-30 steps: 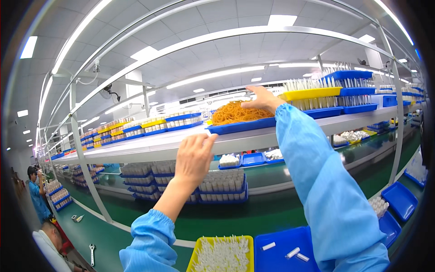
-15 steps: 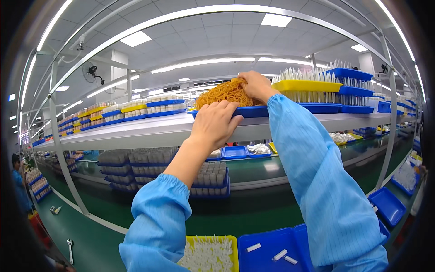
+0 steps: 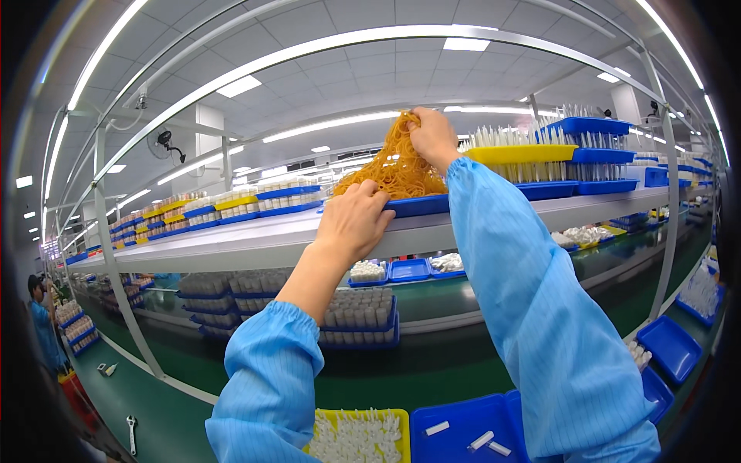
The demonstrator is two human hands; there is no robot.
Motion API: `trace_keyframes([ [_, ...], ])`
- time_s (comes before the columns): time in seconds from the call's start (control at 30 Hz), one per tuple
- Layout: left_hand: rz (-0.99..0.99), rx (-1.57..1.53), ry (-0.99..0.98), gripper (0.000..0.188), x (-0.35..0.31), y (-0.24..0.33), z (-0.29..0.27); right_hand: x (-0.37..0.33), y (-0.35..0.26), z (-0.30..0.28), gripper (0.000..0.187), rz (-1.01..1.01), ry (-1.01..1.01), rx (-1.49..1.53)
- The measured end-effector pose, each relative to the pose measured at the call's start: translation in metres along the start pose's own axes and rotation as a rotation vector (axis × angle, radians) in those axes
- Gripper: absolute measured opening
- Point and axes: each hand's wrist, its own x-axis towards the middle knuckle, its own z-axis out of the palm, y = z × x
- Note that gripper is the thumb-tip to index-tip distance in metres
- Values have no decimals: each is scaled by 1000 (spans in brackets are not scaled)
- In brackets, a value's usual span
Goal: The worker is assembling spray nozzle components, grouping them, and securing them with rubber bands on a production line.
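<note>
On the upper shelf a heap of orange-yellow rubber bands [image 3: 395, 168] fills a blue tray [image 3: 421, 206]. My right hand [image 3: 434, 137] is closed at the top of the heap, pinching a tangled clump that stretches upward in a peak. My left hand [image 3: 353, 220] lies over the tray's front rim, its fingers curled against the lower edge of the heap and its thumb in front. The left fingertips are partly hidden by the bands.
Stacked blue and yellow trays [image 3: 521, 154] of upright white pointed pieces stand right of the heap. Racks of small containers [image 3: 359, 309] fill the lower shelf. Below lie a yellow tray [image 3: 403, 432] of white pieces, a blue tray [image 3: 455, 451] with several white tubes, and a wrench [image 3: 132, 434].
My right hand has lifted and pulled the clump of rubber bands up into a taller peak. My left hand stays at the tray's front rim. The view has shifted slightly.
</note>
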Motion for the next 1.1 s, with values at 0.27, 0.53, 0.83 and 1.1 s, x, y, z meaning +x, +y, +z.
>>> trace_keyframes([
  [0.27,-5,135,-85,31,-1,3,-21,29,1,-42,29,-98,76,242],
  [0.53,-40,119,-8,25,7,28,-39,-2,57,-188,31,-54,-243,700],
  [0.83,-101,-134,139,23,-41,94,-25,-318,162,-280,25,295,-461,542],
  [1.1,-76,-873,-524,11,-173,300,28,-471,203,-328,32,361,-1200,122],
])
